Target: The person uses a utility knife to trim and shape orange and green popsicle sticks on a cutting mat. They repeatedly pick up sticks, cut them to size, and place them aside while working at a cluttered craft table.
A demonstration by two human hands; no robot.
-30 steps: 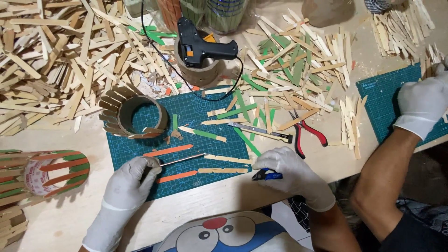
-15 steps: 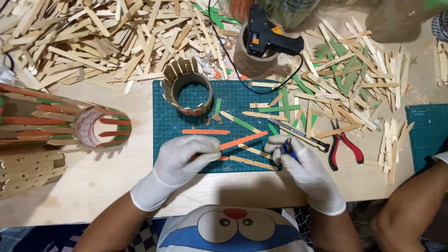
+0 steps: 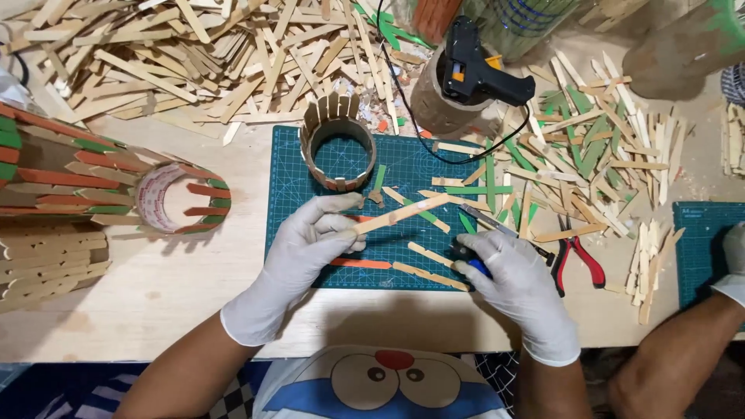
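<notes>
My left hand (image 3: 306, 248), in a white glove, holds a plain wooden stick (image 3: 403, 212) up over the green cutting mat (image 3: 295, 167). My right hand (image 3: 516, 271), also gloved, grips a blue-handled cutter (image 3: 475, 265) at the mat's right edge, its blade pointing up and left. Loose sticks lie on the mat between my hands, one of them orange (image 3: 358, 263). A ring of upright sticks around a cardboard tube (image 3: 337, 151) stands at the mat's far edge.
A black glue gun (image 3: 481, 70) rests on a tube behind the mat. Red pliers (image 3: 578, 260) lie right of my right hand. Heaps of plain and green sticks cover the back. Stick-clad cylinders (image 3: 85, 182) lie left. Another person's gloved hand (image 3: 733, 256) rests on a second mat (image 3: 702, 248).
My left hand has lifted a plain stick off the mat and raised it. The view has shifted, so the mat sits more to the centre. My right hand stays on the cutter.
</notes>
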